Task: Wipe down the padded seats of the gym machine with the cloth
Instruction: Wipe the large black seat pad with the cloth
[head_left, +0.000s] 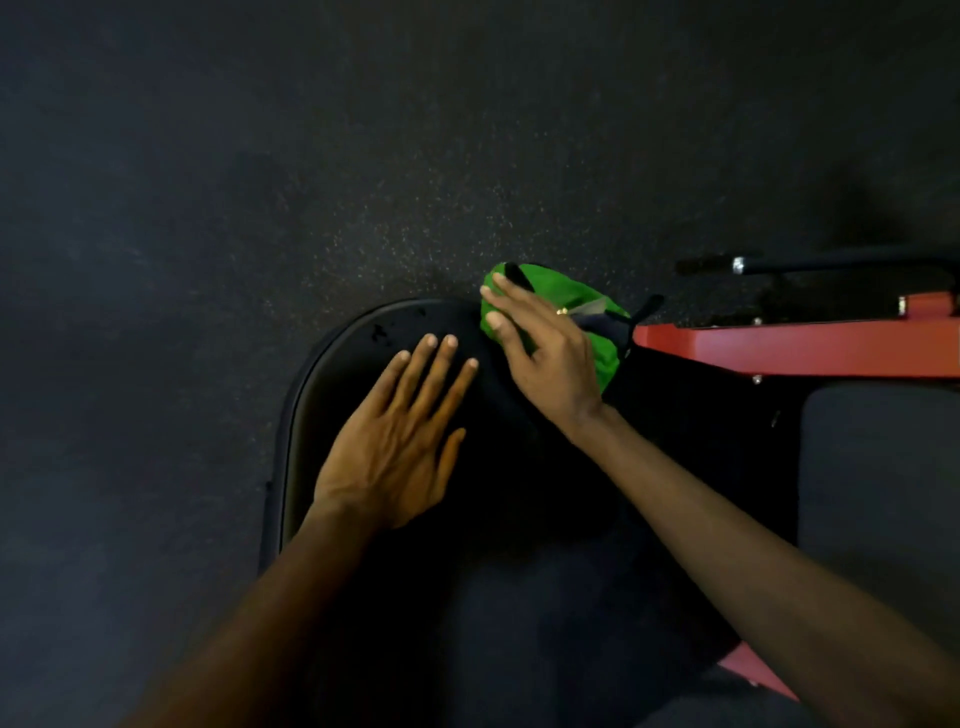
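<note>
Both bare forearms come in from the near edge, so hands first. The left hand (395, 447) lies flat on the black padded seat (337, 374), fingers straight and spread a little, palm down, gripping nothing. The right hand (550, 358) is on the green cloth (571, 296) with its fingers stretched out over the top of it, more of a press than a grab, though I can't see what the thumb is doing underneath. There's a ring on one finger.

The cloth is bunched up at the far right edge of the seat, just beside the left hand's fingertips but not touching them. Right of it a red frame bar (805, 348) runs off to the right, with a black handle (831, 266) beyond it on the far side and a second dark pad (878, 467) nearer. Everything else is dark speckled floor (311, 156) — pretty dim lighting overall.
</note>
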